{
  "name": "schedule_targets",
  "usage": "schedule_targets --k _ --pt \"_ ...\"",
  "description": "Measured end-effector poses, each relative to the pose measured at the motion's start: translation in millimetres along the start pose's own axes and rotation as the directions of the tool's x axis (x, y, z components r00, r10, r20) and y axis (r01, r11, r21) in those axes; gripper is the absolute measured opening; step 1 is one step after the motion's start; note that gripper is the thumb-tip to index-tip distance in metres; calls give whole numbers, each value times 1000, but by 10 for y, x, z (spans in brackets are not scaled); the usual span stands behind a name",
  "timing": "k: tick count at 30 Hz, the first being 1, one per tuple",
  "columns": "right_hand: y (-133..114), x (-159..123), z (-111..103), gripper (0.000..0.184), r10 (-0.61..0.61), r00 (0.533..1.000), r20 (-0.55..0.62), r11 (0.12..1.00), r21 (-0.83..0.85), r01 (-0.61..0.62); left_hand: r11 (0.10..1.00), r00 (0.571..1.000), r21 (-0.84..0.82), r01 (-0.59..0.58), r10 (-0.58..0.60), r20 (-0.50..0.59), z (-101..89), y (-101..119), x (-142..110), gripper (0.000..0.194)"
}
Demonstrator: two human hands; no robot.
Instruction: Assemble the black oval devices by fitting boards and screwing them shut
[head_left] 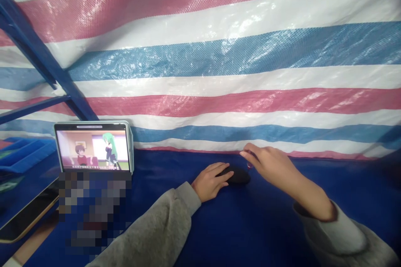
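Observation:
My left hand rests on a dark, rounded, flattish object, its fingers lying over the near end and steadying it on the blue tabletop. The object looks black and roughly oval; its exact kind cannot be made out. Just above its right end is my right hand, with thumb and forefinger pinched together. Below that pinch shows a small shiny reddish bit, too small to name. The palm side of the right hand is hidden. Grey sleeves cover both forearms.
On the left, a tablet in a pale case stands upright, showing a cartoon. A phone lies tilted in front, beside another person's arm. Blue trays sit behind. A blue metal frame and striped sheeting border the blue table.

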State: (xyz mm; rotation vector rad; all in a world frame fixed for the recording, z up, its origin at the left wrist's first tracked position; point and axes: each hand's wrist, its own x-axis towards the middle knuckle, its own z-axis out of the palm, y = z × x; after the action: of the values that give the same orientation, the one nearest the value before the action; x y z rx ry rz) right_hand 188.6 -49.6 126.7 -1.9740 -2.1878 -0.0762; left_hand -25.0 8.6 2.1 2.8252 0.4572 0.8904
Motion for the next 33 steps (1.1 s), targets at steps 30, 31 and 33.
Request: schedule_targets --k 30,31,33 --pt "7 2 41 30 -23 997 -69 999 -39 20 1000 1000 -18 8 -8 3 25 -19 -14 36" --pt "6 5 43 31 -20 998 -57 999 -39 17 1000 1000 -16 8 -8 4 24 -18 -15 36" --pt "-4 5 40 36 -8 999 -35 999 -45 6 1000 1000 -11 9 -9 5 20 -15 -14 36"
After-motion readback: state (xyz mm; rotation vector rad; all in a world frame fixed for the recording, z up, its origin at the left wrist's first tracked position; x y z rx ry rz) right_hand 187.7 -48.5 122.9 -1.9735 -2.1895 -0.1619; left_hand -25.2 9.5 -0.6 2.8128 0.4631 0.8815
